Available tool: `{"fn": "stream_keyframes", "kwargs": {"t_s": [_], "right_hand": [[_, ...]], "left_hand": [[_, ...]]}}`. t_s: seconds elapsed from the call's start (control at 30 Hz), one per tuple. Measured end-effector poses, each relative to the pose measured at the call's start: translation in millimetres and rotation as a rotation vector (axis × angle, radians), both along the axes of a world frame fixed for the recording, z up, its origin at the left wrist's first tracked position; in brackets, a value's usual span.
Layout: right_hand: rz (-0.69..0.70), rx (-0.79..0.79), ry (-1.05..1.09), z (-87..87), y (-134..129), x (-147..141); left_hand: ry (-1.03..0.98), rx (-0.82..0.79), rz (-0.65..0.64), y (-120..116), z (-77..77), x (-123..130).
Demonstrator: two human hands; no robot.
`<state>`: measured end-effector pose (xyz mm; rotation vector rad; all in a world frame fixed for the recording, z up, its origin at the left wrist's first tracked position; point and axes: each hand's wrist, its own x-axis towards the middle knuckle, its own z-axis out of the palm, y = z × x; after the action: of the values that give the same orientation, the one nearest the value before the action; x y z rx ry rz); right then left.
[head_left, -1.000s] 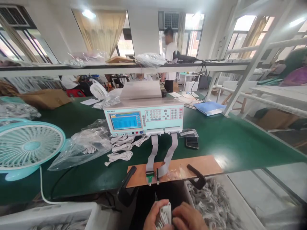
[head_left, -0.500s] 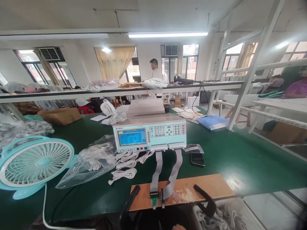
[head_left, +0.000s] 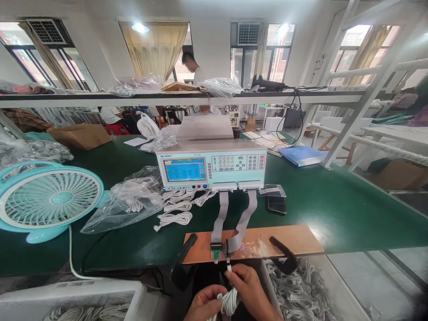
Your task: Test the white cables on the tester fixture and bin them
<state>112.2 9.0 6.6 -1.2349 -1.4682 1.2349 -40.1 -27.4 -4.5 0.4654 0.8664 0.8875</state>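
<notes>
Your right hand [head_left: 249, 290] pinches one plug of a coiled white cable [head_left: 229, 302] just below the board [head_left: 287, 238] (at the tabletop [head_left: 334, 209] edge); your left hand [head_left: 203, 305] grips the coil beside it.

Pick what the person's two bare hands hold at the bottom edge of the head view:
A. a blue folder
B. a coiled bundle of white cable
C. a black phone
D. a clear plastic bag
B: the left hand and right hand grip a coiled bundle of white cable, one plug end raised toward the wooden board.
</notes>
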Motion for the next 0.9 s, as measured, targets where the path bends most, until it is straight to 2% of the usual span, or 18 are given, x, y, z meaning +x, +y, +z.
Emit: {"fn": "stream_keyframes", "kwargs": {"t_s": [0.1,0.17,0.33,0.5,0.7,0.9], "right_hand": [[0.001,-0.053,0.068,-5.0,5,-2],[0.006,-0.080,0.093,-5.7,6,-4],[0.014,-0.200,0.188,4.4,6,-6],[-0.020,-0.331,0.272,10.5,9,-9],[-0.051,-0.389,0.376,7.6,10,-12],[-0.064,-0.395,0.440,3.3,7,-13]], "left_hand": [[-0.016,-0.087,0.133,5,-7.1,5],[-0.037,-0.113,0.166,8,-8.7,6],[-0.116,-0.108,0.086,11,-4.6,0],[-0.053,-0.068,0.025,12,5.6,-6],[-0.173,-0.126,0.030,17,13.6,-4],[-0.247,-0.238,0.112,18,8.2,6]]}}
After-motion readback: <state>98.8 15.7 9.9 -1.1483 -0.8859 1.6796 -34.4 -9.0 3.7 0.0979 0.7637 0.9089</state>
